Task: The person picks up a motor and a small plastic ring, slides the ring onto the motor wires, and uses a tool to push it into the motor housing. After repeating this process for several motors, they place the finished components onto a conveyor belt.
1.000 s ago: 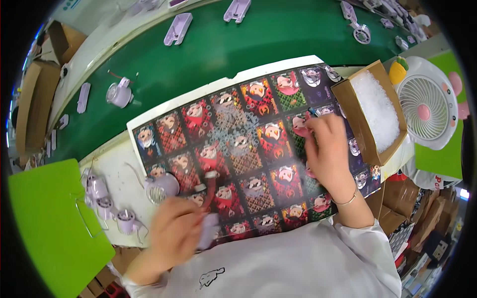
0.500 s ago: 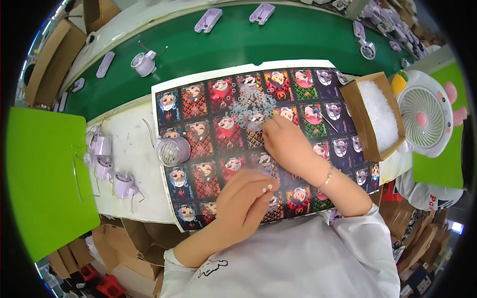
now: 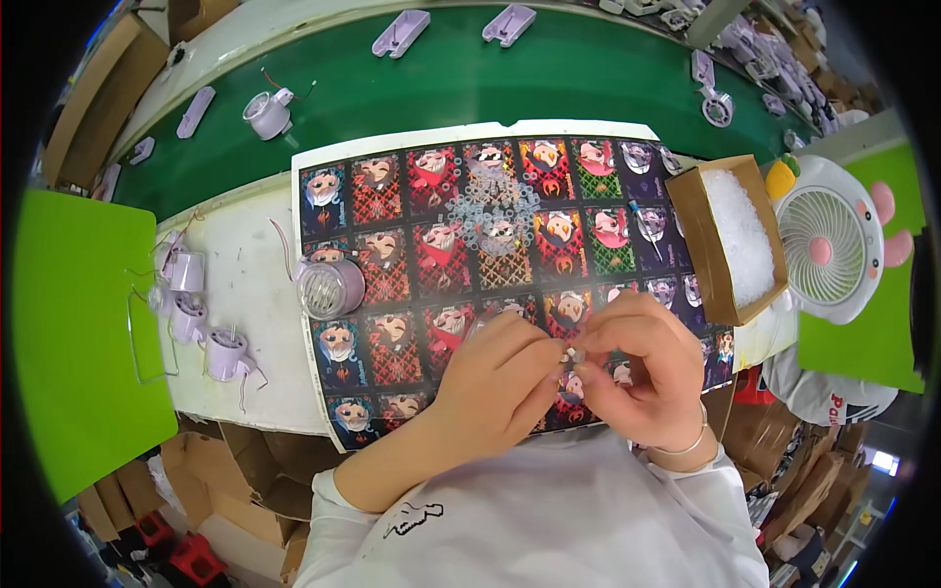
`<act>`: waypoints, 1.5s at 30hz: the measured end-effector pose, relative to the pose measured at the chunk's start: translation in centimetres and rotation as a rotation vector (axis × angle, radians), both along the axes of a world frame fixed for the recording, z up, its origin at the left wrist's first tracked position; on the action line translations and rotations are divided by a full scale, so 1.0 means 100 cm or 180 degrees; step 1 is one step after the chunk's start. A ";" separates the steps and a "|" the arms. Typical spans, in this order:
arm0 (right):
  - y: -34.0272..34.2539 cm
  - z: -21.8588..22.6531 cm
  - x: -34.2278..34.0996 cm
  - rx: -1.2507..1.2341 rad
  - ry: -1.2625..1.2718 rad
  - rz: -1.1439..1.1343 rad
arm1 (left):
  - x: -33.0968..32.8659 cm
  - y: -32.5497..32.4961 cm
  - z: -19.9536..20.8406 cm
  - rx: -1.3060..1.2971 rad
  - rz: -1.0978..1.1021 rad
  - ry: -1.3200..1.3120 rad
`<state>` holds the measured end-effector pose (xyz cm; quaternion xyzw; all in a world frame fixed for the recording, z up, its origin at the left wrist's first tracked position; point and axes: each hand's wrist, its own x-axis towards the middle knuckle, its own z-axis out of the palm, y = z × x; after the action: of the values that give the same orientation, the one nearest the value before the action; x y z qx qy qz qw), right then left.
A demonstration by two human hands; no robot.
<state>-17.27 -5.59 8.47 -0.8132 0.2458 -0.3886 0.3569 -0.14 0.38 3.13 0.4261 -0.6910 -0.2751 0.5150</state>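
My left hand (image 3: 498, 380) is closed, pinching small white pieces (image 3: 571, 353) at its fingertips, too small to name. Against those pieces, my right hand (image 3: 649, 365) has its thumb and forefinger pinched together; whatever it grips there is hidden. Both hands are over the near part of a mat printed with cartoon figures (image 3: 384, 338). Beyond them lies a loose pile of small clear rings (image 3: 490, 218). A thin screwdriver (image 3: 647, 229) rests on the mat to the right of the pile. At the mat's left edge is a round lilac motor housing (image 3: 331, 288) with wires.
An open cardboard box (image 3: 698, 245) of clear plastic bits stands at the right, beside a white fan (image 3: 831, 240) with pink ears. Several lilac housings with wires (image 3: 227, 353) sit at the left. Lilac parts (image 3: 402, 33) lie on the green belt (image 3: 343, 98) behind.
My right hand has come back from the ring pile to meet my left hand's fingertips. My left hand has shifted slightly right. The screwdriver lies turned at a steeper angle.
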 end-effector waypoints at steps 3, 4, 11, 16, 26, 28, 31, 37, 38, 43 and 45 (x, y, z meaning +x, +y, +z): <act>-0.002 0.001 -0.003 0.0045 0.0055 0.0040 | 0.000 -0.001 -0.001 -0.0109 0.0036 -0.0187; -0.003 0.002 -0.004 0.0052 0.0057 0.0024 | 0.001 -0.001 -0.001 -0.0111 0.0006 -0.0250; -0.007 0.004 -0.006 0.0085 0.0085 0.0055 | 0.001 -0.007 -0.001 -0.0187 -0.0046 -0.0321; -0.007 0.004 -0.007 0.0398 0.0399 0.0064 | 0.000 -0.009 0.000 -0.0133 -0.0019 -0.0271; -0.009 0.000 -0.009 -0.0269 0.0614 -0.0282 | -0.010 -0.021 -0.005 0.0523 0.0045 0.0643; -0.011 -0.002 -0.008 -0.0311 0.0512 -0.0361 | -0.013 -0.024 -0.010 0.0789 0.0210 0.1086; -0.009 -0.005 -0.008 -0.0248 0.0511 -0.0450 | -0.009 -0.039 -0.021 0.0577 0.1136 0.0791; -0.013 -0.009 -0.009 -0.0189 0.0472 -0.0326 | 0.005 -0.029 -0.017 -0.0512 0.0082 -0.0316; -0.011 -0.011 -0.008 -0.0177 0.0470 -0.0313 | -0.001 -0.029 -0.020 -0.0237 0.0098 -0.0467; -0.002 -0.033 -0.001 0.1968 -0.0915 -0.0373 | 0.005 -0.024 -0.027 0.0620 0.0141 -0.1076; -0.003 -0.046 -0.003 0.2269 -0.1101 -0.0366 | 0.015 -0.021 -0.033 0.0780 0.0093 -0.0925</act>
<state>-17.54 -5.90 3.91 -0.5459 0.3466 -0.4295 0.6304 1.33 -1.69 -0.20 0.5309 -0.7132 -0.2852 0.3581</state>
